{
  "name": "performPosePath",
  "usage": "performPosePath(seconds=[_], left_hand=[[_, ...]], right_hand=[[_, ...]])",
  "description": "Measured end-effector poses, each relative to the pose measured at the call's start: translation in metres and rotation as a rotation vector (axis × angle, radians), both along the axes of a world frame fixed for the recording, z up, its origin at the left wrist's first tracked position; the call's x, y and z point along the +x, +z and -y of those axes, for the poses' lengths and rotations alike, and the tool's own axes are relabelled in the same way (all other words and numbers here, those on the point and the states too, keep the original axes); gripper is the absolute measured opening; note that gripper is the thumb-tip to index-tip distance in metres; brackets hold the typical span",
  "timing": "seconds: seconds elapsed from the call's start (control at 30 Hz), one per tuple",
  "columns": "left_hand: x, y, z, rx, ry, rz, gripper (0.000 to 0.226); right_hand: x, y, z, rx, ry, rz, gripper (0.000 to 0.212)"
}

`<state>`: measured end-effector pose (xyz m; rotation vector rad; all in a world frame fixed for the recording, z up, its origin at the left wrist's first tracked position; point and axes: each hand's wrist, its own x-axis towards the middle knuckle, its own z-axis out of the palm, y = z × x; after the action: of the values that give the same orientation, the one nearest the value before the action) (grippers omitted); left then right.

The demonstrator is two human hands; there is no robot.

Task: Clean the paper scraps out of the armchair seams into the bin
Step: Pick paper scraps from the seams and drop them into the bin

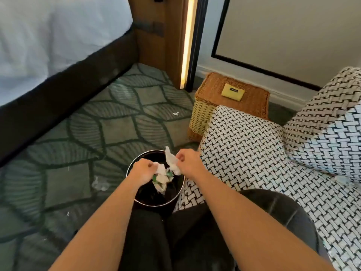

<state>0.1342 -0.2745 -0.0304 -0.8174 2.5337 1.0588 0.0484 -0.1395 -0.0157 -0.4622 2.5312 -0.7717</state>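
Hovering over the black bin [176, 194] beside the armchair [254, 145], the left hand [141, 170] grips crumpled paper scraps [161, 178] while the right hand [187, 160] pinches a white scrap [172, 160].

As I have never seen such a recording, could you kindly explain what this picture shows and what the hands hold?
There is no machine: the one picture comes from a camera worn on a person's head, looking down at their bare arms. The left hand grips crumpled paper scraps and the right hand pinches a white paper strip, both over the round black bin on the patterned carpet. Right of it stands the basket-weave armchair; beyond, a wicker basket bears a yellow pouch. One small scrap lies on the carpet.
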Motion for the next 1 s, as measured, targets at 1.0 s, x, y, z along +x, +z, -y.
performPosePath(seconds=[1.0], left_hand=[[-0.013,-0.016,0.003,0.072,-0.18,0.228,0.026]], right_hand=[[-0.003,-0.022,0.008,0.398,0.468,-0.289,0.027]])
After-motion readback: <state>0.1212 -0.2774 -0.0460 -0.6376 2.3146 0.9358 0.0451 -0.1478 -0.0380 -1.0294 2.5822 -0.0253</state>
